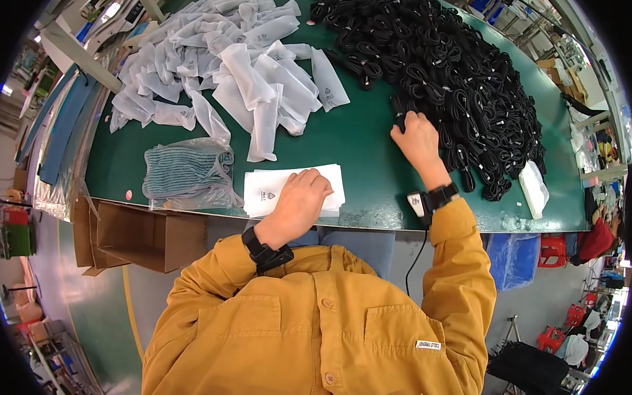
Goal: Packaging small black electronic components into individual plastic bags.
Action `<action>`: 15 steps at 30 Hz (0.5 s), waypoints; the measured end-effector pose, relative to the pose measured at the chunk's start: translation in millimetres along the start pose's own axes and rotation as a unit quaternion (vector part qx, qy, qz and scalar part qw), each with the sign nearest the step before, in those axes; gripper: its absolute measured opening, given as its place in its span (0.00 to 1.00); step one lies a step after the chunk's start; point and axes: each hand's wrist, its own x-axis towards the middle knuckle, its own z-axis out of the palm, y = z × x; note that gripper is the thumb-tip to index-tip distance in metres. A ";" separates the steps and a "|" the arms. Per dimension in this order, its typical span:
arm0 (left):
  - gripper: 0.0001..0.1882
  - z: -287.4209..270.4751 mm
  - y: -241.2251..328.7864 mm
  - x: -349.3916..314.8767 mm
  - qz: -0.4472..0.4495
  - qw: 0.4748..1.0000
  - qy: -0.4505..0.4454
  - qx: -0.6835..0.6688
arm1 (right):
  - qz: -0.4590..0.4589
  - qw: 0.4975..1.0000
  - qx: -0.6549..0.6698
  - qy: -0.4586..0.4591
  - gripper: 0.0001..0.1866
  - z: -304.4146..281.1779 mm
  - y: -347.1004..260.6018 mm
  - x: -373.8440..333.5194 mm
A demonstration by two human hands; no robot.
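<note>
With twelve o'clock pointing away from the person, a teal-striped knit bundle (186, 171) in clear plastic lies between nine and ten o'clock of the left hand (295, 202), and a heap of frosted white pouches (254, 80) spreads around eleven o'clock, their rounded shapes suggesting contents. The left hand rests on a stack of flat white pouches (259, 194) at the near edge of the green tabletop (372, 182), fingers curled and close together; whether they pinch the top pouch cannot be told. Light fingertip pressure would serve best here, steadying the stack and separating a single pouch without creasing those below. The right hand (420, 142) reaches to the near-left edge of a large pile of coiled black cables (466, 88), its thumb and fingers drawn narrow; it is unclear whether they have closed on anything. Taking one coil by its tied middle and lifting it straight clear should keep neighbouring loops from snagging. A dark coil (401, 103) sits right at these fingertips, at eleven o'clock of the hand, while the main pile fills one o'clock and the flat stack lies at eight, well apart.
</note>
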 end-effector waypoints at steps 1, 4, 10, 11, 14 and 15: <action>0.06 0.1 -0.7 0.6 -0.001 1.000 0.000 0.000 | -0.014 1.000 0.005 0.016 0.13 -1.1 -2.9 -8.7; 0.05 -5.5 4.6 3.7 -0.066 0.995 -0.013 -0.075 | 0.073 0.971 0.213 -0.084 0.10 -17.3 -10.2 -34.1; 0.04 -17.3 6.6 8.3 -0.150 0.967 -0.034 -0.204 | 0.201 0.802 0.520 -0.214 0.07 -72.4 -51.6 -84.1; 0.05 -17.7 5.0 8.5 -0.162 0.961 -0.034 -0.223 | 0.186 0.801 0.530 -0.207 0.07 -75.6 -56.7 -91.6; 0.05 -17.4 3.0 7.1 -0.179 0.952 -0.034 -0.245 | 0.112 0.850 0.488 -0.165 0.07 -83.5 -68.5 -105.6; 0.05 -17.6 2.5 6.7 -0.184 0.950 -0.031 -0.249 | 0.051 0.892 0.430 -0.129 0.07 -85.4 -71.5 -108.1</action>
